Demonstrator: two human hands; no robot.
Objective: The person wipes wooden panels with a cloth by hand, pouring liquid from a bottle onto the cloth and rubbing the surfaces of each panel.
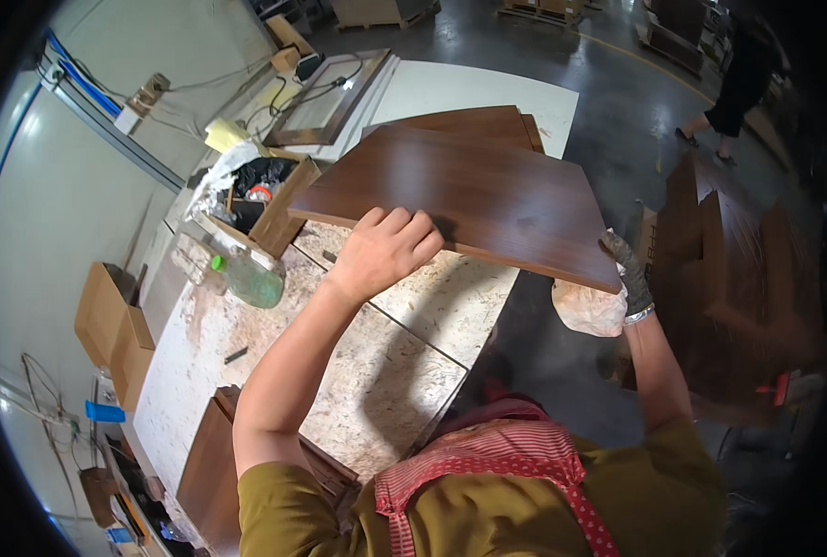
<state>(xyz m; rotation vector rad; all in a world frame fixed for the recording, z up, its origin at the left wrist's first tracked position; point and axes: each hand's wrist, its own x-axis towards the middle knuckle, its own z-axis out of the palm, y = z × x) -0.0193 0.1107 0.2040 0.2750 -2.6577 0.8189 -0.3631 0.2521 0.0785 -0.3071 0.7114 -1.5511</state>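
A dark brown wooden panel (469,190) with slanted ends is held up at a tilt over the worktable. My bare left hand (390,249) grips its near edge, fingers curled over the top face. At the panel's right corner is my right hand (629,274), in a dark patterned glove. It has a crumpled pale rag (588,308) bunched in it, against the panel's end; part of its grip is hidden. Beneath the held panel, a similar brown panel (460,119) shows along the far side.
The white worktable (339,357) is stained and scuffed. On its left stand a green-capped jar (251,281) and a wooden box of odds and ends (279,218). A framed piece (334,97) lies at the back. Brown panels (724,251) are stacked at right; a person (743,79) stands beyond.
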